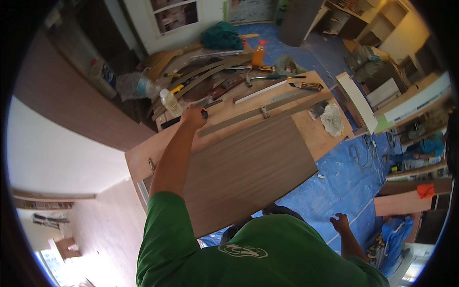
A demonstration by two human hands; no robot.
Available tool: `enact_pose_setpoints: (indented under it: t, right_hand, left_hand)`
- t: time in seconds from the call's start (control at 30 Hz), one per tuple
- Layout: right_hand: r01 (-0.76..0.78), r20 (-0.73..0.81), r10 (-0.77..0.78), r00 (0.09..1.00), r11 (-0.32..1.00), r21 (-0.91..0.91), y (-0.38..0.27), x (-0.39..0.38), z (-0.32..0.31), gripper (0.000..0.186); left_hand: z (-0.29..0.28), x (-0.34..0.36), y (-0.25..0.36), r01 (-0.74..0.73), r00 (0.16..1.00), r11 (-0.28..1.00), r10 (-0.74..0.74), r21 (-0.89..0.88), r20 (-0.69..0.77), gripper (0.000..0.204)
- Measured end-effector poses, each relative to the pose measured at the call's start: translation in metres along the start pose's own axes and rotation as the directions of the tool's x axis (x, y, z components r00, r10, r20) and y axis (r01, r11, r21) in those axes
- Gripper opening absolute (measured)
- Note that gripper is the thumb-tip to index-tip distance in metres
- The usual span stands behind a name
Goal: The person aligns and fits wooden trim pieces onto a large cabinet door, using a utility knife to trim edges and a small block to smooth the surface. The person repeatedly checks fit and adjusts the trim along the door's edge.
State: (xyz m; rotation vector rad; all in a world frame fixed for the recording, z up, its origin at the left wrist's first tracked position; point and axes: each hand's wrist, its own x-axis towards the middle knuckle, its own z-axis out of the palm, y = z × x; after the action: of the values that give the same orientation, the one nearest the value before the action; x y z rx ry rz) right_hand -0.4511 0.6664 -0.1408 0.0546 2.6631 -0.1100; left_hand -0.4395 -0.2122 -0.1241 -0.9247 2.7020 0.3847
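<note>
My left hand (192, 117) reaches across the workbench, its fingers closed around a small dark tool (204, 114) with a hint of orange; its kind is mostly hidden by the hand. Right beside that hand stands a clear plastic bottle (170, 102) with a white cap. A brown wood-grain panel (244, 167) lies flat below my left forearm, along the bench's near side. Off the bench at the right, my right hand (340, 223) hangs over the blue floor sheet, fingers loosely bent and apart, holding nothing.
Across the plywood bench top (325, 138) lie a metal hinge (265, 111), a hammer (248, 78), a utility knife (306, 86) and a crumpled white cloth (332, 119). Behind are an orange bottle (258, 53) and curved strips (205, 79). Cables (363, 153) lie on the blue sheet. A person (430, 146) is at far right.
</note>
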Motion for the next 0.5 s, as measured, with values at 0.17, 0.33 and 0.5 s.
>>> enact_pose_setpoints:
  t: [0.17, 0.33, 0.5]
  right_hand:
    - [0.063, -0.067, -0.055, 0.996, 0.990, 0.127, 0.008, -0.011, 0.003, 0.054]
    - [-0.108, 0.071, 0.093, 0.993, 0.962, 0.251, 0.057, -0.003, 0.035, 0.058]
    - [-0.164, 0.314, 0.050, 0.948, 0.923, 0.349, 0.091, 0.053, 0.063, 0.057]
  left_hand:
    - [0.001, -0.009, 0.038, 0.060, 0.981, 0.998, -0.052, 0.037, -0.185, 0.066]
    - [0.002, -0.097, 0.151, -0.158, 0.987, 0.927, 0.139, -0.339, -0.080, 0.042]
    - [0.157, -0.235, 0.220, -0.831, 0.555, 0.498, 0.716, -0.246, -0.423, 0.032]
